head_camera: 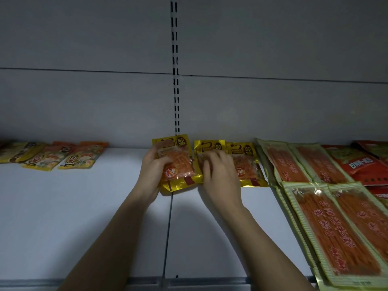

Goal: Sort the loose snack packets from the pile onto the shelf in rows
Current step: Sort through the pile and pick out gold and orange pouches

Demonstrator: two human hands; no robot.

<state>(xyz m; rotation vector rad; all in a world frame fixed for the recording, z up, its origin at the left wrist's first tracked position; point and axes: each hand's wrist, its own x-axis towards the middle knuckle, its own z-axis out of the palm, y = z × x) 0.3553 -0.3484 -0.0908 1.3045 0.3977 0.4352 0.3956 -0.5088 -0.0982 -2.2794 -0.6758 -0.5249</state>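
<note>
Shelf: white shelf (84, 217), front edge at the bottom of the view, back edge against a grey back panel (84, 101); a seam runs front to back near the middle.
Open room: bare shelf surface lies between the left packets and the hands, and along the front edge from the left corner to the long packets at right.
Left hand: left hand (152, 171) grips the held gold packet (178, 162) by its left edge, fingers curled round it, thumb on its face.
Held gold packet: sits at the back edge of the shelf on the seam; long axis runs front to back, tilted slightly, printed gold header toward the back panel.
Right hand: right hand (218, 175) rests palm down on the middle gold packet (209, 147), fingers loosely bent and blurred; whether they pinch it cannot be told.
Gold row: a third gold packet (245, 164) lies just beside the middle one on the right, same orientation, header to the back.
Right end: long green-edged packets (340, 232) overlap in rows, long axes front to back, reaching the front edge; red packets (361, 164) lie behind them.
Left end: orange and yellow packets (63, 156) lie in an overlapping row along the back edge, well apart from the hands.
Upright: a slotted upright (175, 70) rises from the back edge above the held gold packet.
</note>
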